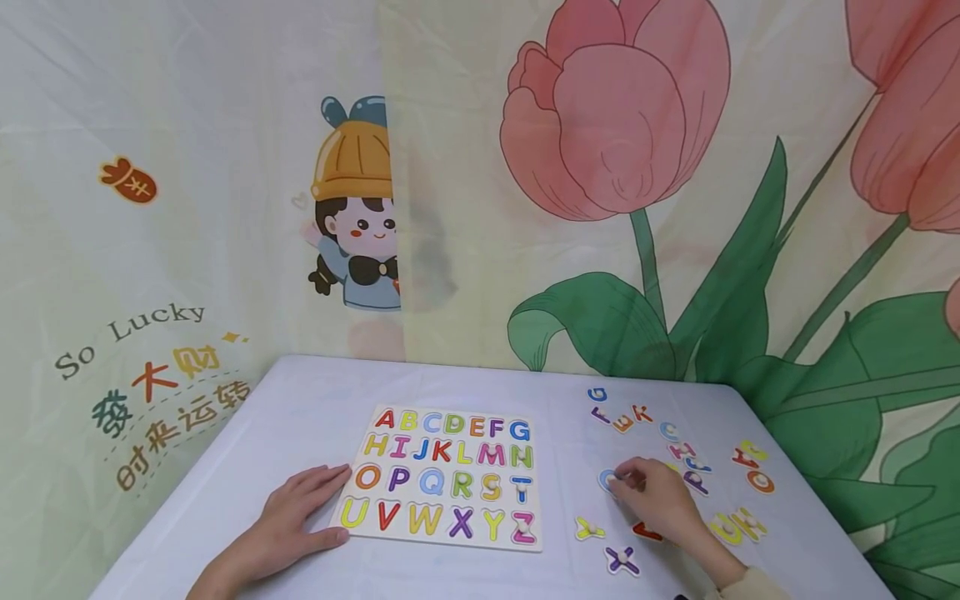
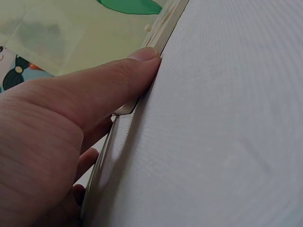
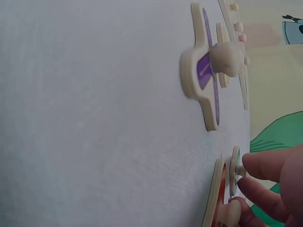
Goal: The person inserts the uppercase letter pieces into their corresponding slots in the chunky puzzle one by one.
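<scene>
A white alphabet puzzle board (image 1: pixel 438 543) lies on the table, with knobbed letters such as M, N, T and Z in its right part. My left hand (image 1: pixel 288 525) rests at its left edge, fingers extended; in the left wrist view the thumb (image 2: pixel 118 78) touches the board's side (image 2: pixel 165 35). To the right of the board my right hand (image 1: pixel 660 500) pinches the knob of a light blue letter piece (image 1: pixel 606 480), partly covered by the fingers. A red letter piece (image 1: pixel 643 531) shows under that hand. Nearby lie a yellow Y (image 1: pixel 588 528) and a purple X (image 1: pixel 622 561).
More knobbed letters are scattered right of the board: a blue G (image 1: pixel 596 394), an orange K (image 1: pixel 641 413), an orange O (image 1: pixel 761 482), a yellow H (image 1: pixel 750 523) and others. Behind the white table (image 1: pixel 450 379) hangs a printed curtain (image 1: pixel 457 167).
</scene>
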A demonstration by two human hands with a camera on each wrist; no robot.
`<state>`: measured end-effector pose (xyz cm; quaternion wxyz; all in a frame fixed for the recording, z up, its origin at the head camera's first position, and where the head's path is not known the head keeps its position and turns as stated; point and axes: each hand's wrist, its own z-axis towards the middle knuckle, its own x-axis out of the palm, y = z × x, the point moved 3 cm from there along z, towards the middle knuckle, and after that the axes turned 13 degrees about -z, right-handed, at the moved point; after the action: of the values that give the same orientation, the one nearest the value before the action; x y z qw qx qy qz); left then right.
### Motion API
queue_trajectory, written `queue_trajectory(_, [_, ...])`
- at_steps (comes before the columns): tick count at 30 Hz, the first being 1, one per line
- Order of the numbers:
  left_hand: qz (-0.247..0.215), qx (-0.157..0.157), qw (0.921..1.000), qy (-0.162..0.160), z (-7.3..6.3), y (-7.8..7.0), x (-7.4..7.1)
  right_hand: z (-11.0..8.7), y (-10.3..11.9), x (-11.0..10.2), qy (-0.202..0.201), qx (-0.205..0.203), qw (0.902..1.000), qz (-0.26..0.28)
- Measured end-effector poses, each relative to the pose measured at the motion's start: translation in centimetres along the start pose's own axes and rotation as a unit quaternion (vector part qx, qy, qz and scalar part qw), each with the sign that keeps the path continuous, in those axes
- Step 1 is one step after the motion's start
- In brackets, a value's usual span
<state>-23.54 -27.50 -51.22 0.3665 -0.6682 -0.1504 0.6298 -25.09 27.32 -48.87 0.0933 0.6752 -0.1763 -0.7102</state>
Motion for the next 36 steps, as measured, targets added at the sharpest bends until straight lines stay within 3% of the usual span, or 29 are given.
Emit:
queue_trajectory(20, [-0.009, 0.007, 0.9999, -0.004, -0.1, -0.1, -0.1, 0.4, 0.3, 0.3, -0.023, -0.017, 0.9991, -0.031])
queue_trajectory(27, [-0.006, 0.009, 0.9999, -0.005, -0.1, -0.2, -0.2, -0.2, 3.1, -0.1, -0.037, -0.063, 0.997, -0.023])
queue_trajectory(36, [-0.015, -0.021, 0.9996, 0.011, -0.2, -0.4, -0.1, -0.1, 8.4, 1.0, -0.028, -0.099, 0.9946, 0.011])
